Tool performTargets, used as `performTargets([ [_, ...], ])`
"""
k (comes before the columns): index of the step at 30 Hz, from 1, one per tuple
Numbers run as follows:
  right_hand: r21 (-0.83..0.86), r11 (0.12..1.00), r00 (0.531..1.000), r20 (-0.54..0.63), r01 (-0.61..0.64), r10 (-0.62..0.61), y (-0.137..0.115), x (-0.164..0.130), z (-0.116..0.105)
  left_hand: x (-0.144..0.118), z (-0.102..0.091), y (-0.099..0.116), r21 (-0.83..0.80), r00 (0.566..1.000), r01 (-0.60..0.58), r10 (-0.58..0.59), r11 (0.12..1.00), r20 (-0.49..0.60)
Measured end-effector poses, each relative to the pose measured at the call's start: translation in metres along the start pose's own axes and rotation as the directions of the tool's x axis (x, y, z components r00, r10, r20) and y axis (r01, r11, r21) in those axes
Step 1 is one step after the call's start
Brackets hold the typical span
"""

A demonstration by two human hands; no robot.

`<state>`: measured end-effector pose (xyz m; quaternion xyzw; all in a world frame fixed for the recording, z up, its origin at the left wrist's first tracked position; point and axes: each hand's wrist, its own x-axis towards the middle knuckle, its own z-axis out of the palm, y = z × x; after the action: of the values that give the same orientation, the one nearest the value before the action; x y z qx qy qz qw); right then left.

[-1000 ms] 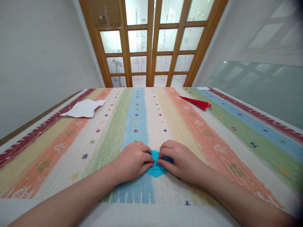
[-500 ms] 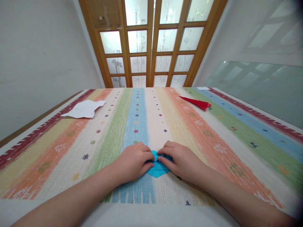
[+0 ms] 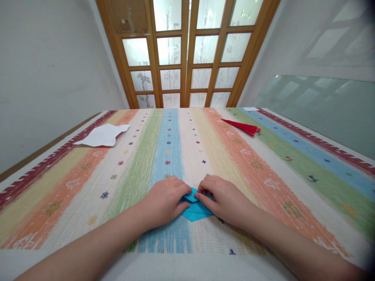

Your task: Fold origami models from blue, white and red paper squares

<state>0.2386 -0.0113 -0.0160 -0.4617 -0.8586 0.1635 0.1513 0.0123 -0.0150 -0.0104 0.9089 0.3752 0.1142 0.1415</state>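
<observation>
Pressing down on a folded blue paper (image 3: 195,210), you are working at the near end of a big striped tabletop (image 3: 263,164), and everything else here is placed by that paper. The tabletop is running away from you toward wooden glazed doors (image 3: 187,54) far beyond the paper. A white paper cutout (image 3: 101,135) is lying well apart from the blue paper, far off to its left and beyond it. A red folded paper (image 3: 243,127) is lying well apart too, beyond it and to its right.

Your left hand (image 3: 164,201) is lying over the paper's left part, fingers curled and pressing on it. Your right hand (image 3: 224,199) is covering its right part, fingertips (image 3: 200,196) pinching a small raised flap at the top middle. The two hands are nearly meeting over that flap.

The likely slip, as I judge it, is the flap creasing off line: if either hand is easing its pressure while the other is pushing, the paper could be sliding on the woven cloth and the edges drifting apart.

The paper is lying flat, its visible point aiming toward you; the long axis I cannot tell, since the hands are hiding both sides.
</observation>
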Motion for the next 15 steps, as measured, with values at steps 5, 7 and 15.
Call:
performTargets([
  [5, 0.034, 0.998, 0.999, -0.004, 0.048, -0.047, -0.0019, -0.0007, -0.0020, -0.0009, 0.0011, -0.0005, 0.002, 1.000, 0.019, -0.019, 1.000, -0.016],
  [7, 0.038, 0.998, 0.998, 0.002, 0.057, -0.057, -0.0027, -0.0009, -0.0023, -0.0007, 0.0019, -0.0014, 0.010, 1.000, 0.012, -0.012, 1.000, -0.020],
  [15, 0.072, 0.995, 0.997, 0.021, 0.072, -0.073, -0.0033, -0.0001, -0.0024, 0.0007, 0.0009, -0.0031, -0.004, 0.998, 0.009, -0.009, 1.000, -0.054],
])
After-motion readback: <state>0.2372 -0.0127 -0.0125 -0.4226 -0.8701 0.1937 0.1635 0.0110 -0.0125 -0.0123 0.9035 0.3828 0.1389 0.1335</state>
